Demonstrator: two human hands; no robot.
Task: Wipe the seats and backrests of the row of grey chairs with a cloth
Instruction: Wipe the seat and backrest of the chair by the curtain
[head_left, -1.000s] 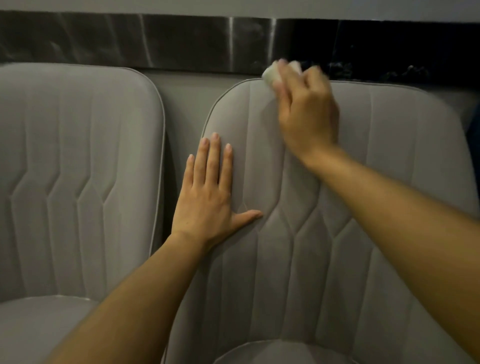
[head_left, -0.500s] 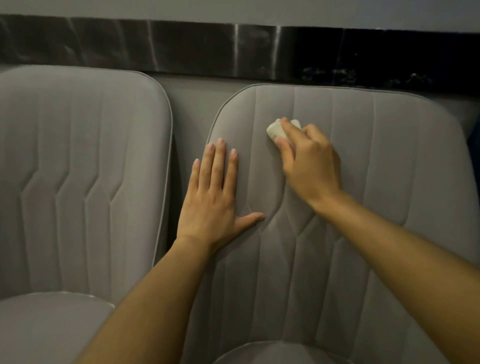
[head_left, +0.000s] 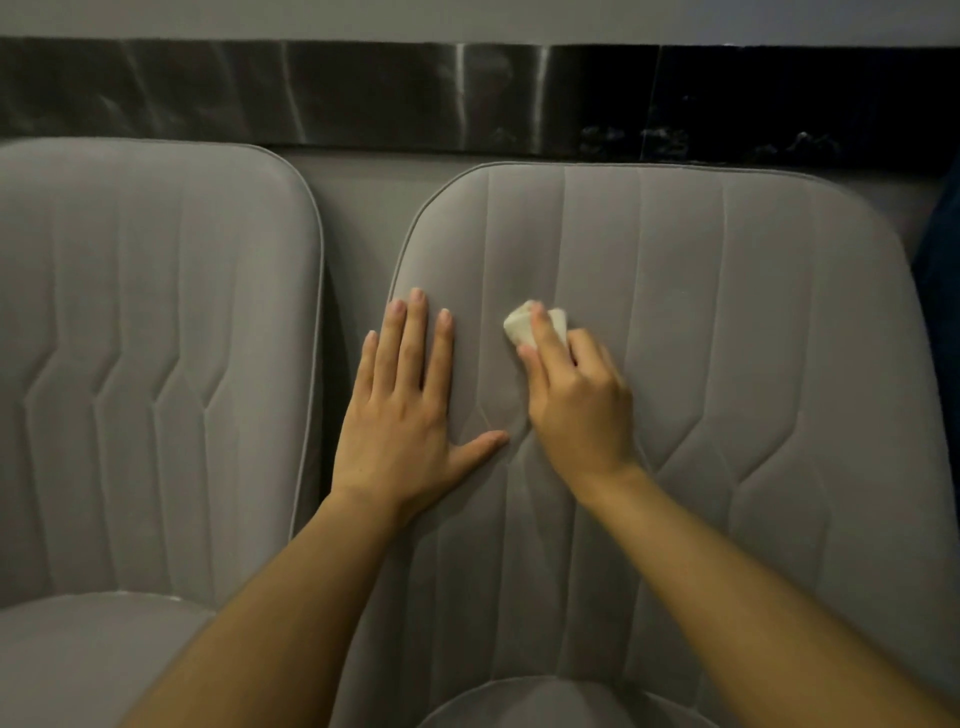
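My right hand (head_left: 576, 400) clenches the soft, light cloth (head_left: 535, 325), wadded under my fingertips so it won't slip, while my left hand (head_left: 402, 415) lies flat, holding nothing, on the padded backrest (head_left: 727, 338).

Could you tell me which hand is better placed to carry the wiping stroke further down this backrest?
The right hand: it grips the cloth against the backrest. The left hand lies flat and empty.
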